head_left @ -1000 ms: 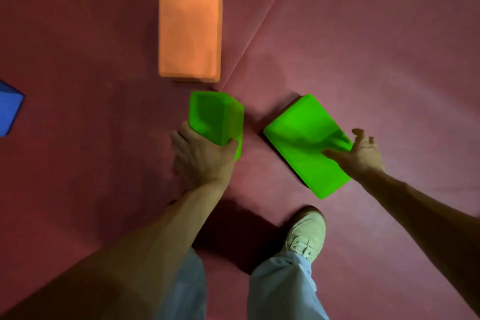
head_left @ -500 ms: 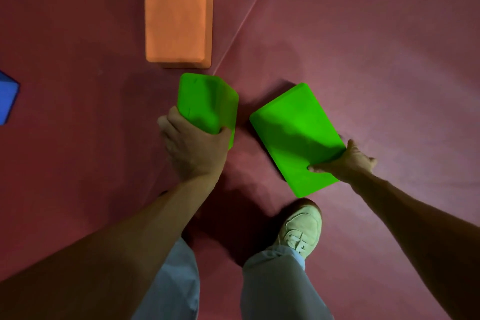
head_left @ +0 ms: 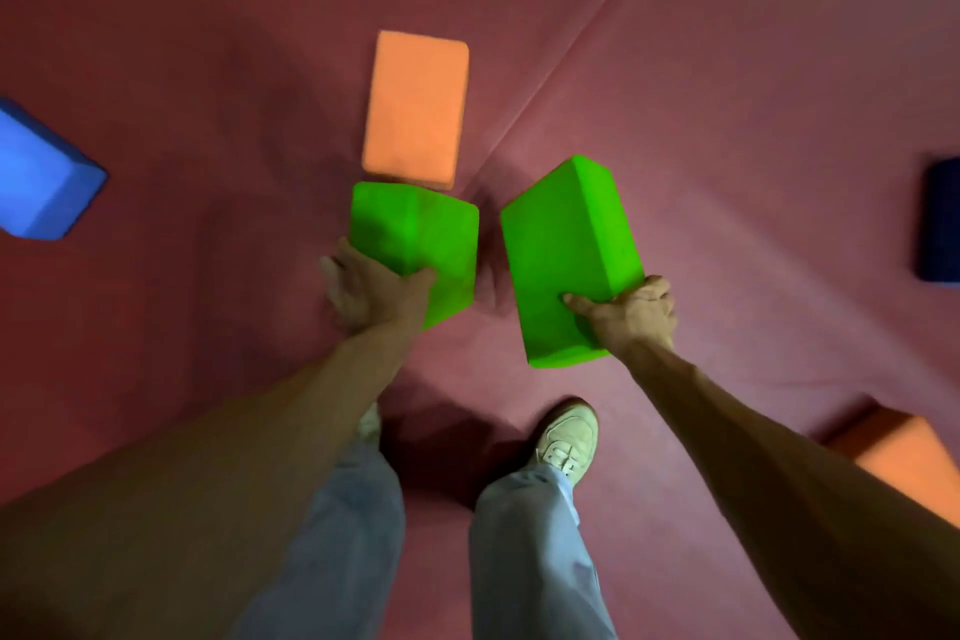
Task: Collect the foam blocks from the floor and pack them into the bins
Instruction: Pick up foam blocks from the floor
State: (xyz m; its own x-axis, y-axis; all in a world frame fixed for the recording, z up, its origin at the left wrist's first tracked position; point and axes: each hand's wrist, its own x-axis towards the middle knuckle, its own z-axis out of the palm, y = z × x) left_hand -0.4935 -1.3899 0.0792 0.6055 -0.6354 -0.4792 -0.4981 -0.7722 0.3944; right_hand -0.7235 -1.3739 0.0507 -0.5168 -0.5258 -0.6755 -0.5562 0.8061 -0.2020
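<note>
Finding left hand [head_left: 374, 291] clasping left green foam brick [head_left: 415, 237], right hand [head_left: 631, 314] clasping right green foam brick [head_left: 566, 255], I note both grips at ends farthest from orange foam brick [head_left: 415, 107].

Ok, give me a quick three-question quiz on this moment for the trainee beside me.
1. True or false: the left hand is holding a blue block.
2. Which colour is the block lying on the floor just beyond the two held blocks? A orange, B yellow, C white.
3. Fill the gap: the right hand grips a ___ block.
Key: 1 false: it grips the left green block. 2 A: the orange block. 3 green: the right green block.
</note>
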